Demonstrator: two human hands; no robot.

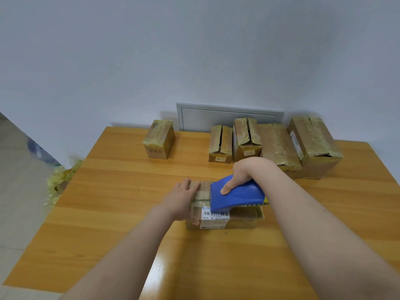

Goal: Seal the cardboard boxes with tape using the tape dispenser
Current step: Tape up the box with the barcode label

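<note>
Wooden table (129,213), white wall panel (216,118), tiled floor (17,191)

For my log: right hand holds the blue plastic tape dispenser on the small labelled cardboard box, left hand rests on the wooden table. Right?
No. In the head view the left hand rests on the small labelled cardboard box, not the wooden table; the right hand holds the blue plastic tape dispenser.
</note>
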